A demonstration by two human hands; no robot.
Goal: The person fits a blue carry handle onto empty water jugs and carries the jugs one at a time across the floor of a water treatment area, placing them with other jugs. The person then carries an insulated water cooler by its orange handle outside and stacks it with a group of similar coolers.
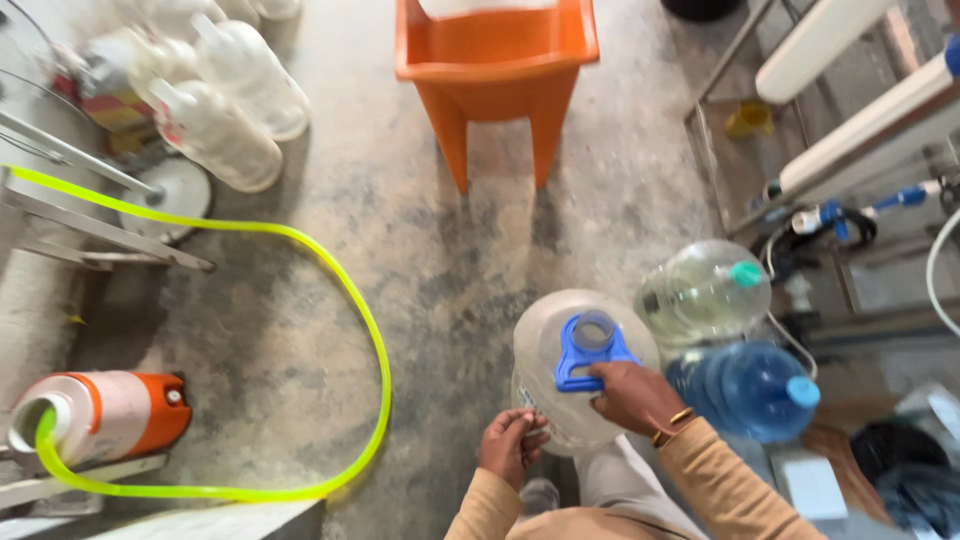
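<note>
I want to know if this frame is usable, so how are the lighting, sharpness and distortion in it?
Head view: soft, even light with faint shadows under the orange chair. The clear jug under the right hand and the left hand are fairly sharp; the bottles at top left are washed out and blurred. Wide-angle bending stretches the edges.

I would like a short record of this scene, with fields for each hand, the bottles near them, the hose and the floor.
right hand: right hand grips the blue handle on the clear jug, whose mouth is open
left hand: left hand rests against the jug's lower side
bottles nearby: capped pale bottle and capped blue bottle, both lying beside the jug
hose: yellow-green hose curves over the floor into the orange and white cooler
other: orange chair; clear bottles at upper left
floor: grey concrete floor
</note>
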